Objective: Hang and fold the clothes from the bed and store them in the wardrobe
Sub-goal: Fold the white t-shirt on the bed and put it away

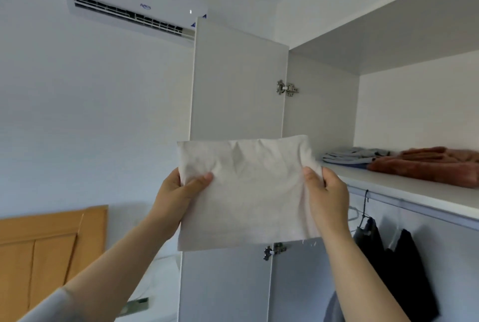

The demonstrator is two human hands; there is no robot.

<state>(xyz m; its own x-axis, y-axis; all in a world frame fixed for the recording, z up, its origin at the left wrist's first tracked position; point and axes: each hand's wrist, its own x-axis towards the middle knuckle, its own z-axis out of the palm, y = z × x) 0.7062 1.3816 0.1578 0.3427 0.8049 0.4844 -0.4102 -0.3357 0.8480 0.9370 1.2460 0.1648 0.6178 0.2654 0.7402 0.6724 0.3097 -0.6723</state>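
Seen from the head camera, we are holding a folded pale garment (248, 192) up in the air before the open wardrobe door (233, 83), just left of the upper shelf (404, 189). Our left hand (178, 192) is pinching its left edge, thumb across the front and fingers behind; our right hand (328, 194) is gripping the right edge likewise. On the shelf a blue-grey folded piece (347, 157) and a rust-coloured one (435, 166) are lying side by side, while dark clothes (399, 264) are hanging below. We are judging the cloth light, soft and limp: held by one corner it would likely sag open, so we are favouring both side edges, or a flat palm underneath, when sliding it onto the shelf.
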